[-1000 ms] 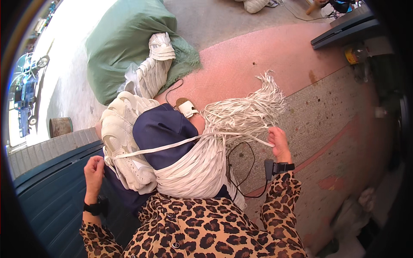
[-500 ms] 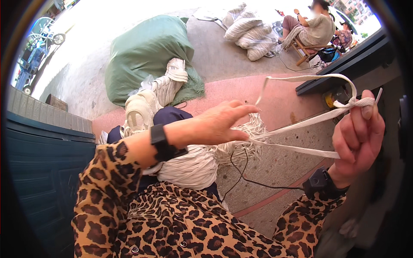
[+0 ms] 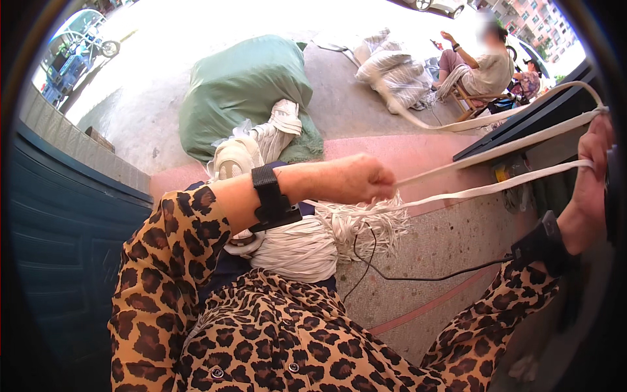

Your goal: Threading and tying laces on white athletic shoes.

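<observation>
White strap (image 3: pixel 496 151) taut, left hand (image 3: pixel 356 178), right hand (image 3: pixel 594 171)

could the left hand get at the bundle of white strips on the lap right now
Probably yes: the left hand is closed on a stretched white strip just above the bundle, with nothing between them, though it would have to let go first.

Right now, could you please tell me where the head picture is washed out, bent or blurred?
Head view: the sunlit ground along the top is blown out white; the blue wall bows toward the dark round rim; the seated person's face is blurred; the left hand and white straps stay sharp.
</observation>
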Motion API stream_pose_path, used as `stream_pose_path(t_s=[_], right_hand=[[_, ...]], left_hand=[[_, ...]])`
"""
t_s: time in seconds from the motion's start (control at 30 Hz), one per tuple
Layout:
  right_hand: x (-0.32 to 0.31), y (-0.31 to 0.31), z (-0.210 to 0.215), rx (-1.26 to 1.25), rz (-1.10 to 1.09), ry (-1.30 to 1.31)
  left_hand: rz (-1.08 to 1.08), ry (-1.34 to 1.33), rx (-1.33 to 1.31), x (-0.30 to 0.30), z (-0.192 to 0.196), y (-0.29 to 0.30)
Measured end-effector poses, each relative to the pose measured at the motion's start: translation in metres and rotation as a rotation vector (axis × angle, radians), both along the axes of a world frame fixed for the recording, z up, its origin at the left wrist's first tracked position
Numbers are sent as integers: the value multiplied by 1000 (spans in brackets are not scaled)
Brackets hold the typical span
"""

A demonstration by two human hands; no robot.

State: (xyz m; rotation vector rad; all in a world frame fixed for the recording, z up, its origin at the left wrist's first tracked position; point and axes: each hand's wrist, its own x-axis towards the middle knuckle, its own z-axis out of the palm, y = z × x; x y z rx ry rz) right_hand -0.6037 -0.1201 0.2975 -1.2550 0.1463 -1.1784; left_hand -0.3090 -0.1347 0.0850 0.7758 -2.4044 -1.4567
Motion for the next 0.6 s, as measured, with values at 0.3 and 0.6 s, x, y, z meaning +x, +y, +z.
stream_pose_path(t_s=[0.3, 0.6], right_hand=[[104, 40, -204, 507, -167, 567], [-54, 30, -101, 111, -426, -41]], left_hand=[[266, 695, 124, -4, 64, 1], [402, 385, 339, 26, 14, -10]])
